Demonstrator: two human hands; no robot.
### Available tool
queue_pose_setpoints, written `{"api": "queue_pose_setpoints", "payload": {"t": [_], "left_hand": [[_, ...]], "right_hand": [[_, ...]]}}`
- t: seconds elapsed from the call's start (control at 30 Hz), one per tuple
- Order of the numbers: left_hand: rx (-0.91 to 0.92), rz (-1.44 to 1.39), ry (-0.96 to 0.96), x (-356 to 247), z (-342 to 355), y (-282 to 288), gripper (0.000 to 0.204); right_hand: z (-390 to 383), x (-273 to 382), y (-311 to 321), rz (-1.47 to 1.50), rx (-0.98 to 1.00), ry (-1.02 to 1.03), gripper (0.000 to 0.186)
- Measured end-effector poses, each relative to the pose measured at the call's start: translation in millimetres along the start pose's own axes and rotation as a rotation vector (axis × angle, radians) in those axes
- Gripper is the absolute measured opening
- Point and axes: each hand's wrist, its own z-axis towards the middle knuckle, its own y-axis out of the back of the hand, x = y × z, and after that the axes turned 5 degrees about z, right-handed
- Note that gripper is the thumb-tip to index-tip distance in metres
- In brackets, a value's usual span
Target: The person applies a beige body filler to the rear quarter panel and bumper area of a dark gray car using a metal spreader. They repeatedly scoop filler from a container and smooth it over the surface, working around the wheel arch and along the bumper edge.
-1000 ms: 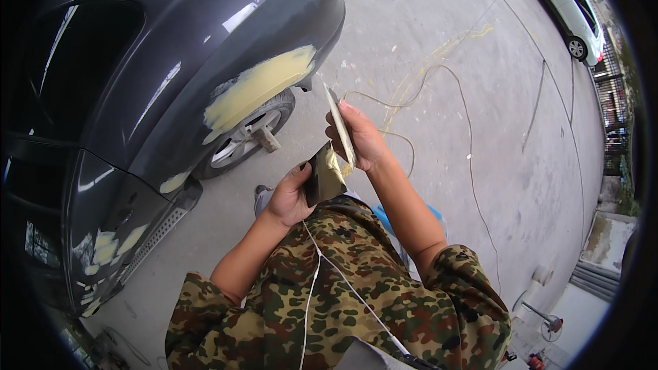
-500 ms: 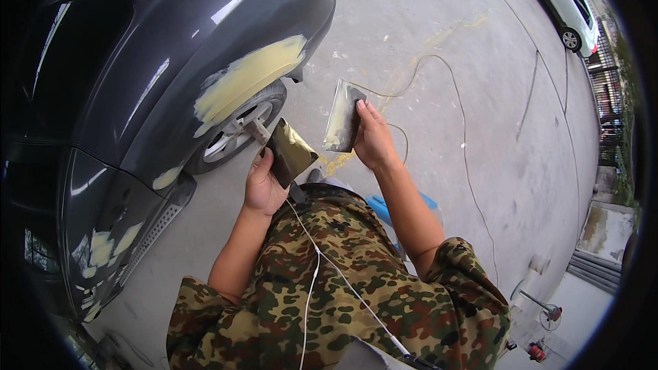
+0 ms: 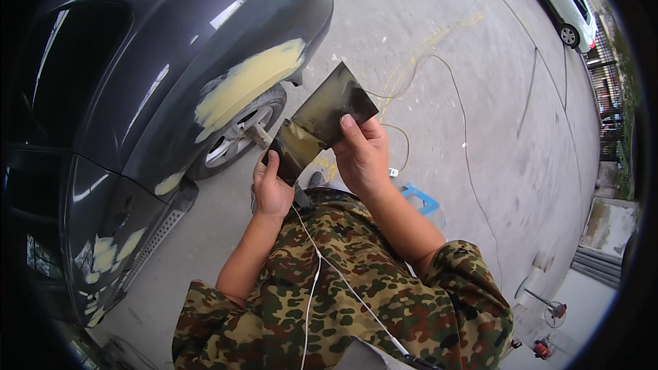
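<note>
My left hand is closed on a dark, flat putty spreader, its thumb on the face, with a lump of yellowish putty on the upper part. In my right hand is a second, larger dark putty spreader, smeared with a thin film of putty. The lower edge of this one meets or overlaps the putty end of the left one. Just beyond, to the left, the dark grey car has a broad yellow putty patch on its fender above the wheel.
Smaller putty patches mark the car's door. A thin cable curves over the concrete floor. A blue plastic item lies by my right forearm. A white car stands far right, a fan at lower right.
My right hand has moved left and turned its spreader, bringing it up against the left one. The putty on the left spreader looks flatter. My left hand has shifted only slightly.
</note>
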Motion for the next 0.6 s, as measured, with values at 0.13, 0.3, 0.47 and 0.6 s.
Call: {"api": "queue_pose_setpoints", "payload": {"t": [0.13,0.3,0.47,0.6], "left_hand": [[0.011,0.021,0.017,-4.4,-1.4,3.6,0.039],[-0.106,-0.03,0.039,15.4,-17.4,6.7,0.032],[-0.138,-0.026,-0.102,0.9,-21.0,25.6,0.031],[-0.17,0.014,-0.14,-3.8,-23.1,37.4,0.033]], "right_hand": [[-6.2,1.4,3.3,-0.626,0.142,0.045,0.029],[-28.6,20.8,51.4,-1.139,0.341,-0.085,0.034],[-44.9,-7.4,173.3,-1.361,0.319,-0.203,0.022],[-7.8,-35.6,282.3,-0.871,-0.533,-0.478,0.026]]}}
